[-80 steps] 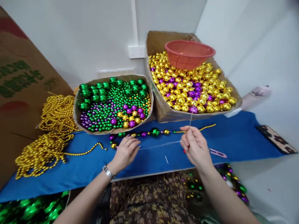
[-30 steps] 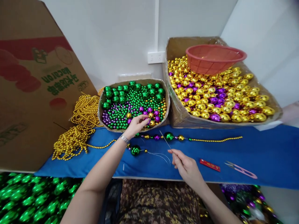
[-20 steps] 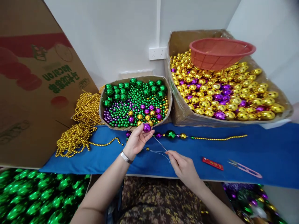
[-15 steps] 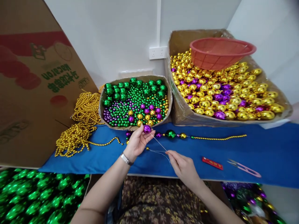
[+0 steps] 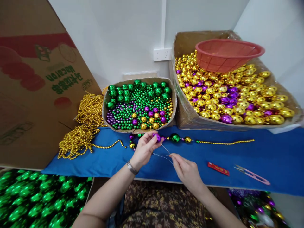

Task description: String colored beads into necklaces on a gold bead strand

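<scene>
A shiny purple bead (image 5: 156, 137) is pinched in the fingers of my left hand (image 5: 145, 147), just in front of the small box's near edge. My right hand (image 5: 186, 169) is closed on a thin needle (image 5: 165, 148), whose far end meets the purple bead. Thin thread (image 5: 163, 155) trails near the fingertips of my right hand. Behind my hands a string of purple, green and gold beads, with a large green bead (image 5: 175, 137), lies along the blue cloth (image 5: 152, 171). My left hand covers part of that string.
A small carton (image 5: 104, 109) holds green, purple and gold beads. The larger carton (image 5: 190, 124) at right has gold and purple beads and a red basket (image 5: 228, 57). Gold bead strands (image 5: 78, 139) lie left. A red packet (image 5: 218, 168) and pink-handled snips (image 5: 253, 174) lie right.
My left hand has moved slightly right and nearer with the purple bead, and its fingers have closed further round it. The bead now sits at the needle's end. My right hand has barely moved.
</scene>
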